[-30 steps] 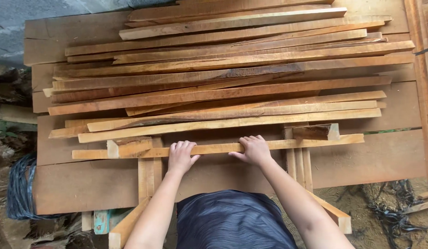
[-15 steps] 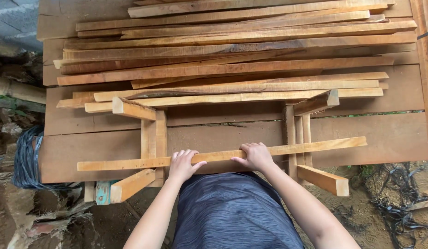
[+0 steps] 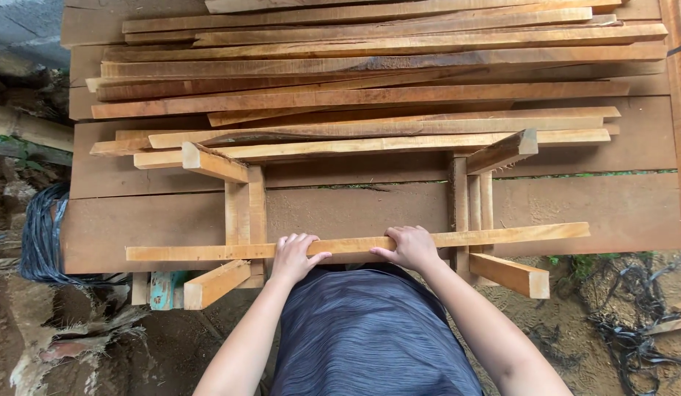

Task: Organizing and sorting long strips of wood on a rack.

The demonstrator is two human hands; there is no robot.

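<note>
- Sliding nearer since the earlier frame, the long pale wooden slat [image 3: 355,244] is lying across the lower middle.
- Left hand [image 3: 296,257] and right hand [image 3: 410,246] are each closing a grip over it, above the brown plank bench [image 3: 612,213].

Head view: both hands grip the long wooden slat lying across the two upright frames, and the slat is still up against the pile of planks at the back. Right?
Not quite. In the head view both the left hand and right hand do grip the long wooden slat across the two upright frames, but it lies near the person, apart from the pile of planks.
</note>
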